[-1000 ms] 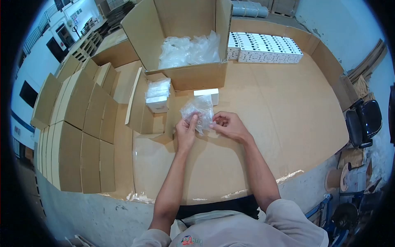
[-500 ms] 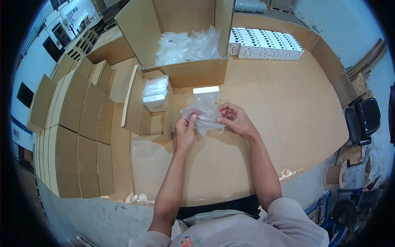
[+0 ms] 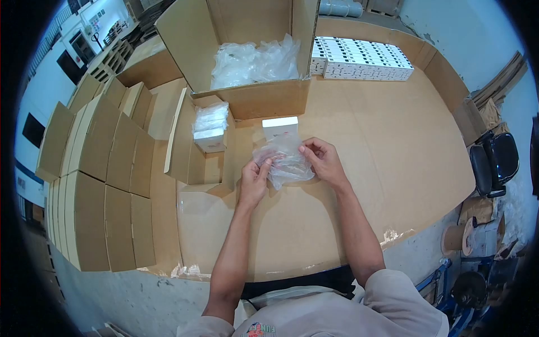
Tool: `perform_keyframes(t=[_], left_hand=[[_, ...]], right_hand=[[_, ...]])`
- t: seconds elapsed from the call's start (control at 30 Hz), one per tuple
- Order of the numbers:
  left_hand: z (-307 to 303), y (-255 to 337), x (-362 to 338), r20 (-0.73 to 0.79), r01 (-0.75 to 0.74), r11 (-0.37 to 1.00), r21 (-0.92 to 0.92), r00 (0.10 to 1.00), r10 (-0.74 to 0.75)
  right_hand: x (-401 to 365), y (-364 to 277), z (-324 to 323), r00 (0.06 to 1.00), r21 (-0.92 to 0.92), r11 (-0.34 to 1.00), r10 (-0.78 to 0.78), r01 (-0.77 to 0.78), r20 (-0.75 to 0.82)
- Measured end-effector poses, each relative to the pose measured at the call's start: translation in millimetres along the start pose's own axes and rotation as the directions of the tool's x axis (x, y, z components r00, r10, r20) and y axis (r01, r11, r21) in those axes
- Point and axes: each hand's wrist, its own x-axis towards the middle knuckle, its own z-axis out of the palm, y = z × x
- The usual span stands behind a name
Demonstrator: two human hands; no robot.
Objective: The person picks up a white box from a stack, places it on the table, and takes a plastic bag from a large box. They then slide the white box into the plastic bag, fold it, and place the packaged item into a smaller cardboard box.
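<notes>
A clear plastic bag [image 3: 289, 165] is stretched between my two hands above the cardboard-covered table. My left hand [image 3: 255, 178] pinches its left side between thumb and fingers. On the right, my right hand [image 3: 323, 160] grips the bag's upper right edge with thumb and fingertips. Just beyond the bag stands a small white box [image 3: 279, 127], its lower part hidden behind the plastic. To the left, an open cardboard carton [image 3: 195, 168] holds several white boxes [image 3: 210, 139] wrapped in clear plastic, lined up toward its far end.
A large open carton [image 3: 252, 101] full of clear plastic bags [image 3: 255, 62] stands at the back. Stacked white boxes [image 3: 368, 70] sit at the back right. Several closed brown cartons [image 3: 90, 219] are piled at the left. A cardboard rim [image 3: 443, 73] borders the table's far right.
The bag has shifted slightly right and spread wider between my hands. My right hand has moved a little, its fingers still on the bag's edge.
</notes>
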Motion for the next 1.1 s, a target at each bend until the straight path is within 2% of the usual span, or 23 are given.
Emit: perform_keyframes(t=[0.1, 0.2, 0.3, 0.4, 0.5, 0.6, 0.7, 0.8, 0.9, 1.1], left_hand=[[-6, -2, 0, 0.013, 0.013, 0.998, 0.058, 1.000, -0.014], [-3, -1, 0, 0.021, -0.032, 0.999, -0.035, 0.999, 0.033], [-2, 0, 1, 0.009, -0.050, 0.999, 0.004, 0.999, 0.050], [1, 8, 0, 0.003, 0.028, 0.997, -0.066, 1.000, -0.028], [10, 12, -2, 0.007, -0.031, 0.994, -0.106, 0.999, 0.032], [6, 21, -3, 0.086, 0.119, 0.993, 0.019, 0.989, -0.120], [5, 18, -4, 0.080, 0.118, 0.989, -0.090, 0.991, -0.111], [-5, 18, -2, 0.163, 0.160, 0.978, -0.136, 0.977, -0.137], [-5, 24, -2, 0.196, 0.202, 0.968, -0.148, 0.966, -0.171], [-8, 10, -2, 0.213, 0.184, 0.957, -0.222, 0.967, -0.137]], right_hand=[[4, 13, -4, 0.996, -0.018, 0.999, 0.025, -0.026, -0.089], [7, 16, 4, 0.963, 0.021, 0.997, -0.069, 0.077, -0.260], [5, 10, 17, 0.964, 0.010, 0.998, -0.064, 0.068, -0.258], [3, 18, 11, 0.978, -0.166, 0.985, -0.087, 0.056, -0.190], [2, 16, 19, 0.918, -0.205, 0.968, -0.207, 0.143, -0.337], [1, 8, 19, 0.885, -0.232, 0.961, -0.236, 0.152, -0.400], [-1, 3, 17, 0.877, -0.325, 0.939, -0.249, 0.114, -0.410], [0, -4, 11, 0.844, -0.337, 0.931, -0.289, 0.138, -0.452], [2, 3, 8, 0.849, -0.347, 0.928, -0.290, 0.137, -0.442], [2, 5, 9, 0.850, -0.331, 0.932, -0.290, 0.147, -0.441]])
